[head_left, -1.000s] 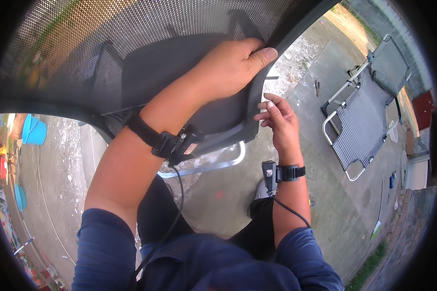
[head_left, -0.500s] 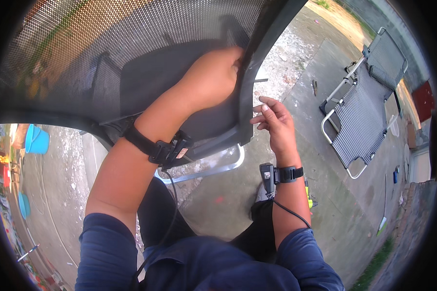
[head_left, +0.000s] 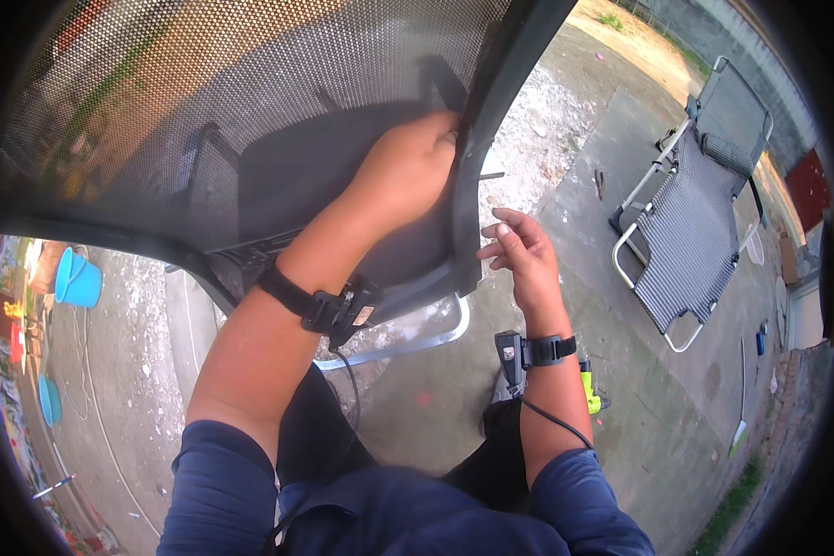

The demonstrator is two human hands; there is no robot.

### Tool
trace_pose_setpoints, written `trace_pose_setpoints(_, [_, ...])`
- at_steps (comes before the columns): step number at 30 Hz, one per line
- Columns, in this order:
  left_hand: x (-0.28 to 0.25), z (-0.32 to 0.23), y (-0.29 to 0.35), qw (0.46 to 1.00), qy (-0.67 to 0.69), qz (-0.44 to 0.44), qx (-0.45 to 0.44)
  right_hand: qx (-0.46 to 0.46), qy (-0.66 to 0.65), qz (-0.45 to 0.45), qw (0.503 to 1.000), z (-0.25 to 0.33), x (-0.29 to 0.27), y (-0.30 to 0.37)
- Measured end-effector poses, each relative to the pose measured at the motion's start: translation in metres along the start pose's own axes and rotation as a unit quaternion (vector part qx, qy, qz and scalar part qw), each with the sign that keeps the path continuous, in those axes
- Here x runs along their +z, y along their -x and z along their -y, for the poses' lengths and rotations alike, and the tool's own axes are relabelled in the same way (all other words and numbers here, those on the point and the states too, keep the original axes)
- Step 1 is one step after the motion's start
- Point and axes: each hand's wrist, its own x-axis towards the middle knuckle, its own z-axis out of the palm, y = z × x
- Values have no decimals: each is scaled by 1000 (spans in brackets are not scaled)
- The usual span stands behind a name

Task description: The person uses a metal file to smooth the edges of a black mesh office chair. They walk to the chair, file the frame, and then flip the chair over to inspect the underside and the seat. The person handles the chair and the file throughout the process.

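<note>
A large black mesh chair back with a dark plastic frame fills the upper left, and a solid dark panel lies inside its lower part. My left hand is closed against the inner side of the right-hand frame bar. Its fingertips are hidden, so what they grip does not show. Just outside that bar, my right hand is raised with thumb and fingers bent and apart, holding nothing visible. Near it, a thin dark rod juts out from the bar.
A bent silver metal tube lies below the frame. On the concrete at right stands a grey folding lounger. A yellow-green tool is beside my right forearm. Pliers-like tool lies farther off; a blue bucket stands at left.
The view has shifted slightly, and the chair frame and my left hand sit a little lower in it. My left hand stays at the bar; my right hand keeps nearly the same pose.
</note>
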Motion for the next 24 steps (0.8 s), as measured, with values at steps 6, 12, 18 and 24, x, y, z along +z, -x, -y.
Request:
trace_pose_setpoints(6, [-2,-16,1,994,102,-45,10,-3,9,-1,1000,0,0,0])
trace_pose_setpoints(12, [-9,-46,-1,991,69,-100,63,6,12,-5,1000,-1,2,-1])
trace_pose_setpoints(18, [-15,-58,-9,987,75,-113,87,8,11,0,1000,-4,5,-5])
trace_pose_setpoints(24, [-23,-61,-17,987,85,-104,88,8,18,7,1000,-4,7,-7])
